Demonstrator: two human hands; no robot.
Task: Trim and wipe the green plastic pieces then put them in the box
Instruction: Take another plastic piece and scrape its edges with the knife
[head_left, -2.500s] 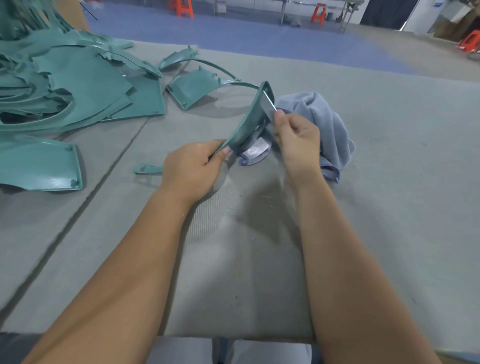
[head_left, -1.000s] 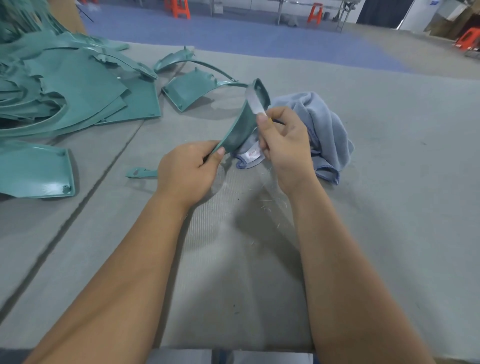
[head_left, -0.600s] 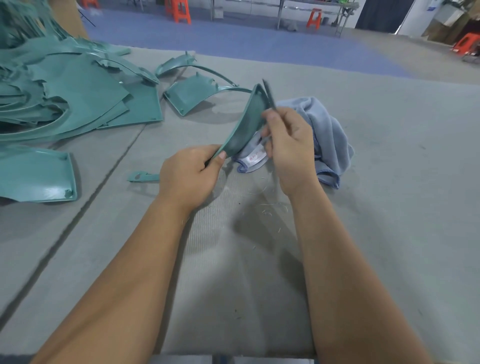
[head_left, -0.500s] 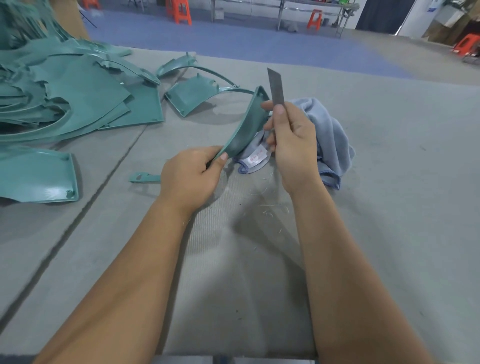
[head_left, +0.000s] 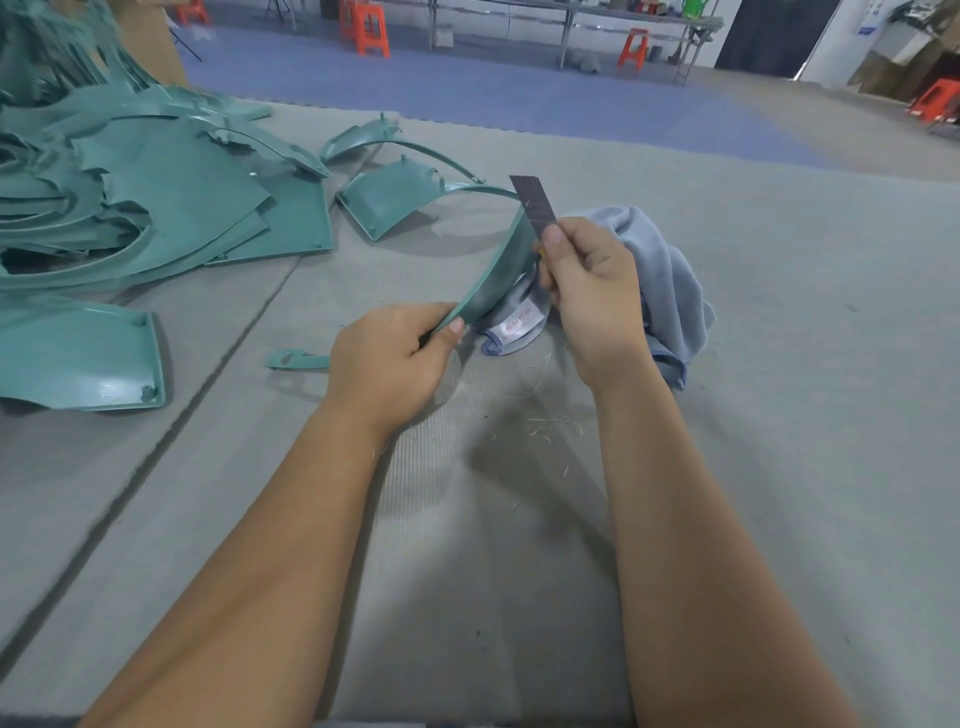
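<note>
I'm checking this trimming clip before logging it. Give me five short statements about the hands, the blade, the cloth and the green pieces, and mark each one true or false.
1. The left hand grips the lower end of a curved green piece. True.
2. The right hand holds nothing. False: it pinches a dark blade that points up.
3. The grey-blue cloth lies on the table behind the right hand. True.
4. The pile of green pieces is on the right side of the table. False: it is at the far left.
5. Thin shavings lie on the table between the forearms. True.
</note>
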